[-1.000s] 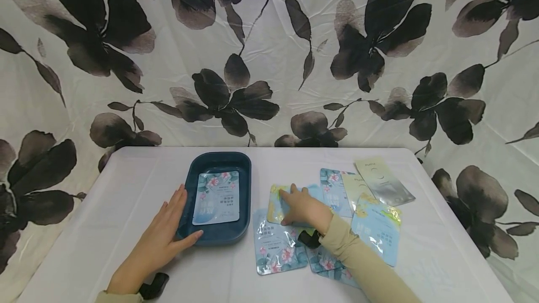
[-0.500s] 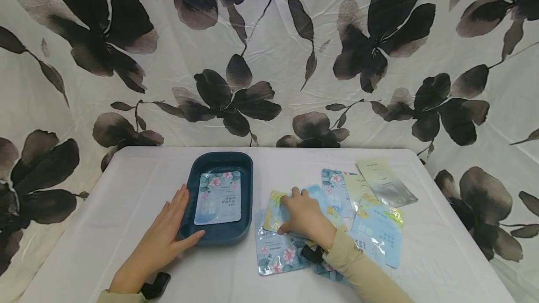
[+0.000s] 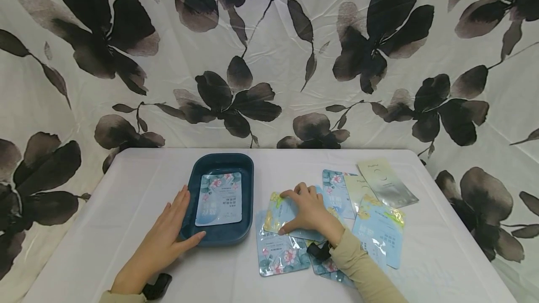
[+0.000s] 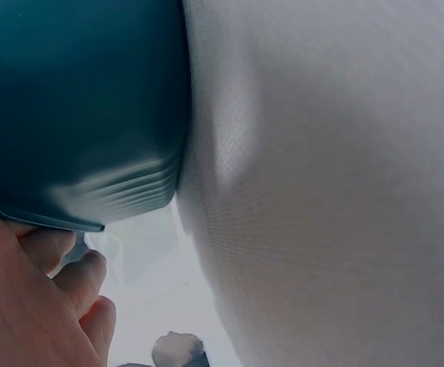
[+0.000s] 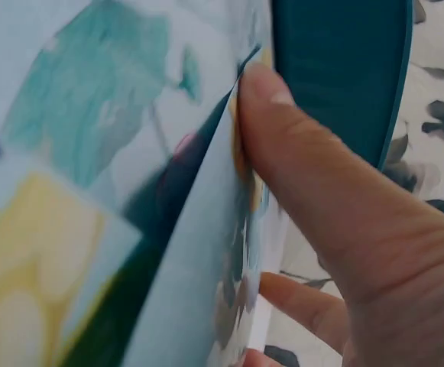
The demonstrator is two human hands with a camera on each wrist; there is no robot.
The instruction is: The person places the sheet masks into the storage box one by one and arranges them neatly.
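My left hand [image 3: 162,237] lies along the left side of a dark blue tray [image 3: 249,200], fingers straight, thumb at its near corner. In the left wrist view, fingers [image 4: 80,279] show beside the tray's outer wall [image 4: 76,115]. A floral sheet mask packet [image 3: 221,200] lies flat in the tray. My right hand [image 3: 311,212] grips a light blue and yellow sheet mask packet [image 3: 280,214] by its edges, above other packets. In the right wrist view the thumb [image 5: 298,145] is at its near edge, which stands up from the packet beneath. My palm hides part of it.
A floral packet [image 3: 284,256] lies under the gripped one. To the right overlap a light blue packet [image 3: 381,230], another floral packet [image 3: 337,191] and a pale green and silver packet [image 3: 385,181]. A patterned curtain [image 3: 269,60] hangs behind the white table [image 3: 84,233].
The right hand has taken hold of the blue and yellow packet and shifted it slightly toward the near side, then a little up and right. The left hand stays at the tray.
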